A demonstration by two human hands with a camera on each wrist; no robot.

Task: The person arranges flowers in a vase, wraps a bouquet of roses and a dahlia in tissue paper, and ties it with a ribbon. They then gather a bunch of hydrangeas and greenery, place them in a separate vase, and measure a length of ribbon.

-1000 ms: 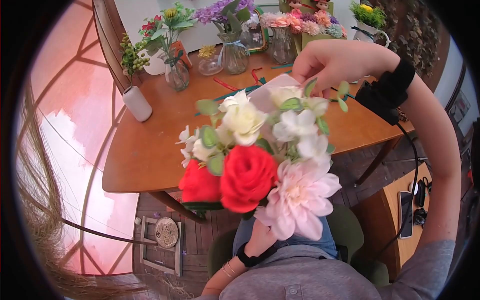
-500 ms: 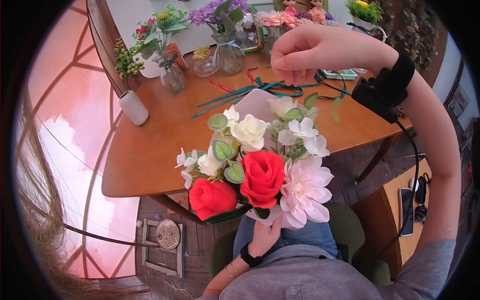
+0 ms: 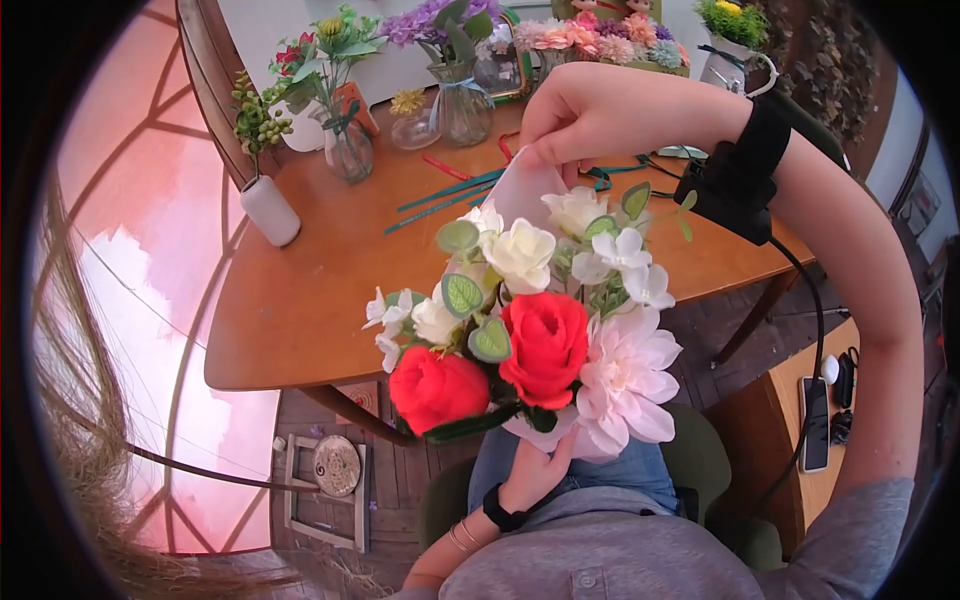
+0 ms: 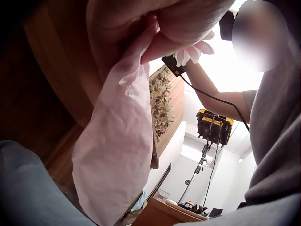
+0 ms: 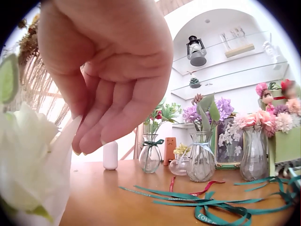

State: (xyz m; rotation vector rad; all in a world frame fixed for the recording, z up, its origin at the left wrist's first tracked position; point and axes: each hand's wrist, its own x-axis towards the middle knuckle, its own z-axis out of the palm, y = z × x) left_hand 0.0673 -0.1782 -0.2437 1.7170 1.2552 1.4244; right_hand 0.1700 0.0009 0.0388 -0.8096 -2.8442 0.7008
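Observation:
A bouquet of red roses [image 3: 545, 345], white flowers [image 3: 523, 255] and a large pale pink bloom [image 3: 628, 375] stands in front of the body. Behind the blooms rises its pale pink wrapping paper [image 3: 515, 190]. My left hand [image 3: 535, 472] grips the bouquet low down, partly hidden under the flowers. In the left wrist view the gathered paper [image 4: 115, 146] hangs down from that hand. At the top, my right hand [image 3: 580, 115] pinches the paper's upper edge between thumb and fingers. The right wrist view shows the paper's corner [image 5: 70, 134] right at those fingertips.
Teal ribbons [image 5: 221, 205] and red ribbon pieces [image 3: 445, 168] lie on the wooden table [image 3: 290, 320]. Along its back stand several glass vases [image 3: 465, 105] with flowers, and a white vase [image 3: 270, 210] on the left. A small wooden cabinet with a phone [image 3: 815, 425] is at right.
My right hand came off the paper, lifted above it, then took its upper edge again farther left. The bouquet has shifted slightly right over the last half second; the left hand keeps its grip.

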